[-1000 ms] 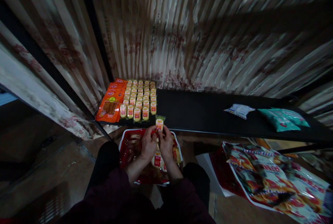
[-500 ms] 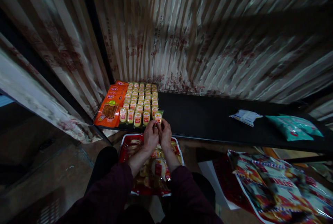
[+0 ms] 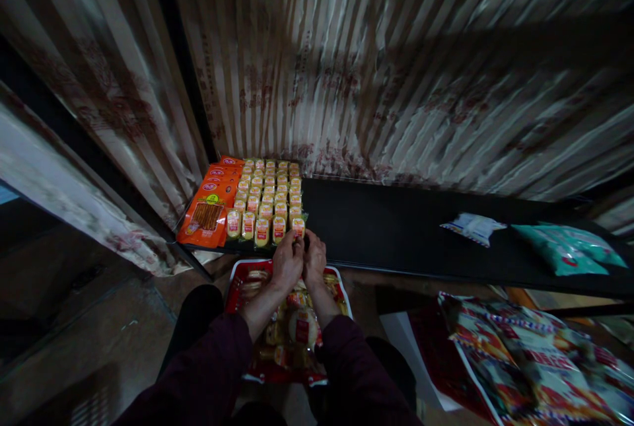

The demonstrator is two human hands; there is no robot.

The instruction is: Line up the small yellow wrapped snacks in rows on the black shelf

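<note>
Both hands meet at the shelf's front edge, at a small wrapped snack cake (image 3: 298,224) that stands at the right end of the front row. My left hand (image 3: 286,262) has its fingers closed at the pack's lower left. My right hand (image 3: 314,258) is closed at its lower right, and the fingertips partly hide the pack. Beside it stand several like snack cakes (image 3: 262,230) in neat rows running back. Under my forearms a red basket with a white rim (image 3: 232,274) holds more wrapped snacks (image 3: 301,328).
Orange snack bags (image 3: 205,211) lie overlapped at the left of the black shelf (image 3: 371,221). Farther right are a white packet (image 3: 474,228) and teal bags (image 3: 564,248). A second basket holds red-and-white bags (image 3: 539,353) at lower right. A patterned curtain (image 3: 347,82) hangs behind.
The snack cake between my hands now sits more upright and closer in line with the front row. My hands have barely moved; the view has shifted slightly.
</note>
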